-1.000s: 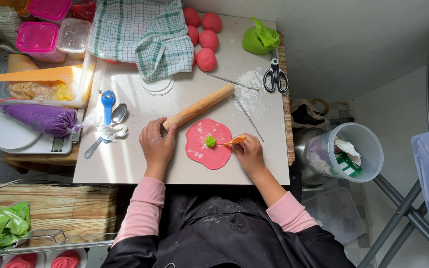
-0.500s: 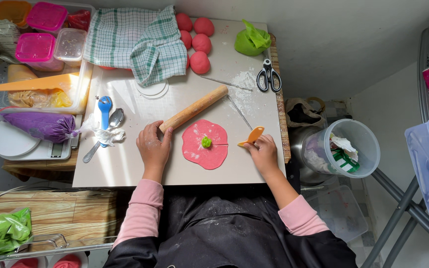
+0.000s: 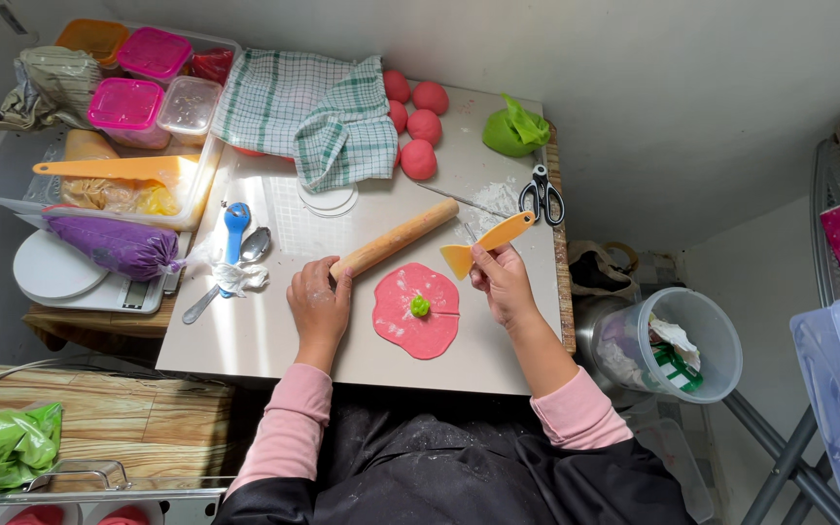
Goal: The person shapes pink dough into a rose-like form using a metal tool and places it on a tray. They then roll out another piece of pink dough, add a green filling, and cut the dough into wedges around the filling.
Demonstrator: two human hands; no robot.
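Scraper lifted off dough | right hand clamps scraper | left hand flat, apart

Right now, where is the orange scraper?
In the head view, the orange scraper is in the right hand, lifted above the pink dough disc, just right of the rolling pin.

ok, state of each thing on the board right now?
pink dough disc: rolled flat, slit on its right side, green ball on top
orange scraper: in the right hand, lifted off the dough
rolling pin: lying flat, left hand at its end
scissors: closed
checked cloth: crumpled
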